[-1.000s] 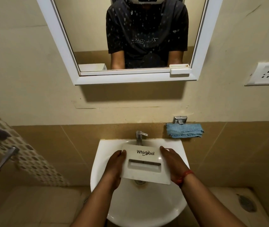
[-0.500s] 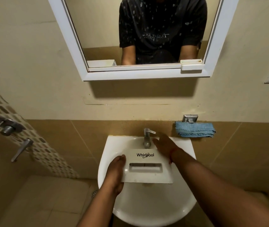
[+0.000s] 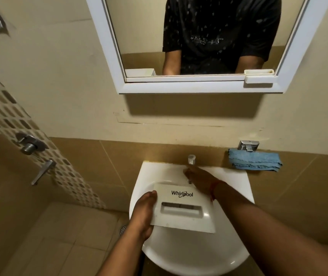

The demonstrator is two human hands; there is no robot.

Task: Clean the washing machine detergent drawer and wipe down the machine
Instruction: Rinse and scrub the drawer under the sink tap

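Holding the drawer (image 3: 183, 208) over the sink (image 3: 195, 253), left hand (image 3: 144, 211) gripping, we reach our right hand (image 3: 199, 181) to the tap (image 3: 191, 159), grip unclear, for rinsing.

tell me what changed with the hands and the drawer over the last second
The right hand let go of the detergent drawer and moved up to the tap at the back of the sink; whether it grips the tap is unclear. The left hand kept its grip on the drawer's left edge, now alone, with the drawer over the basin. The blue cloth stayed on the wall holder.
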